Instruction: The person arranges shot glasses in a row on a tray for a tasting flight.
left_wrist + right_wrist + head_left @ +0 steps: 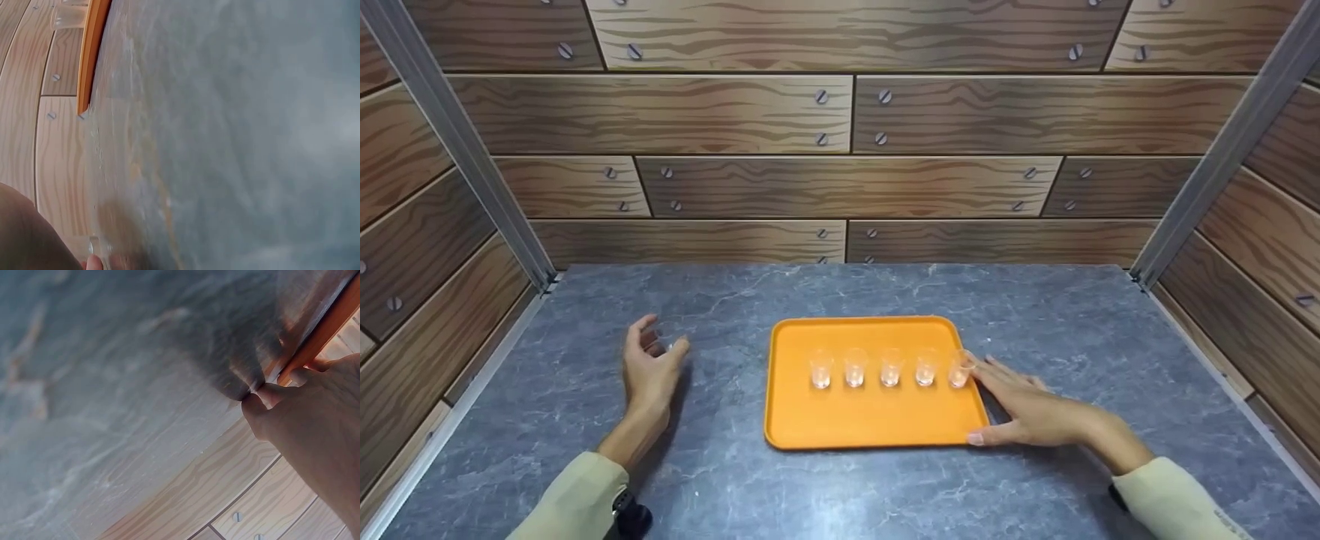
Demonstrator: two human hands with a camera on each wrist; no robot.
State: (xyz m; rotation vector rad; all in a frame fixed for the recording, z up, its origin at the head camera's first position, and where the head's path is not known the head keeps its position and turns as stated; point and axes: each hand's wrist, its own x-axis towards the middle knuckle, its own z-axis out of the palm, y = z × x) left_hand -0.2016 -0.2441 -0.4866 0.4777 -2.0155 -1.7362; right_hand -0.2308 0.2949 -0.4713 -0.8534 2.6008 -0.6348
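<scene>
An orange tray (877, 424) lies on the grey marbled table, with several small clear cups (891, 367) upright in a row across it. My right hand (1031, 409) rests along the tray's right edge, its thumb at the near corner and its fingertips by the rightmost cup (959, 371). In the right wrist view, my right hand's fingers meet the tray rim (320, 334); nothing is seen gripped. Left of the tray, apart from it, my left hand (649, 371) pinches a small clear cup (93, 245), mostly hidden by the fingers.
The grey tabletop (720, 300) extends around the tray on all sides. Wood-patterned panels (840, 180) stand behind and at both sides, with metal posts (472, 150) at the back corners.
</scene>
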